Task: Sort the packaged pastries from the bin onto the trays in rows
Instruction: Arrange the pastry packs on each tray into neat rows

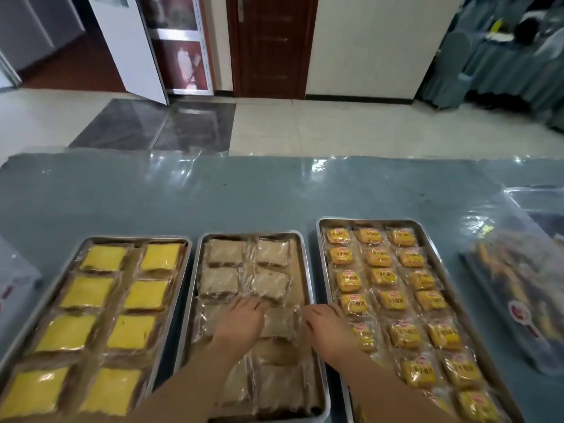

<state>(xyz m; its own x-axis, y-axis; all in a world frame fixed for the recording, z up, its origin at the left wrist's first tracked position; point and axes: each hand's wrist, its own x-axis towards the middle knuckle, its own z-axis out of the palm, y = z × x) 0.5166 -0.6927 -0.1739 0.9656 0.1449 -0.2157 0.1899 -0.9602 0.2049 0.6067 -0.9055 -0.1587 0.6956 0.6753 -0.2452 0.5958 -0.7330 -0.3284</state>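
Note:
Three metal trays stand side by side on the blue table. The left tray [171,288] holds yellow packaged cakes [88,292] in two columns. The middle tray [306,270] holds brown packaged pastries [271,252] in two columns. The right tray [319,254] holds small orange packets [384,276] in three columns. My left hand [241,319] lies flat on a wrapped brown pastry [279,325] in the middle tray, fingers spread. My right hand [328,326] touches that pastry's right edge over the middle tray's right rim, fingers loosely curled.
A clear plastic bag of more packaged pastries [518,294] lies at the table's right end. Another bag [15,288] shows at the left edge. Beyond the table's far edge are a tiled floor and doors.

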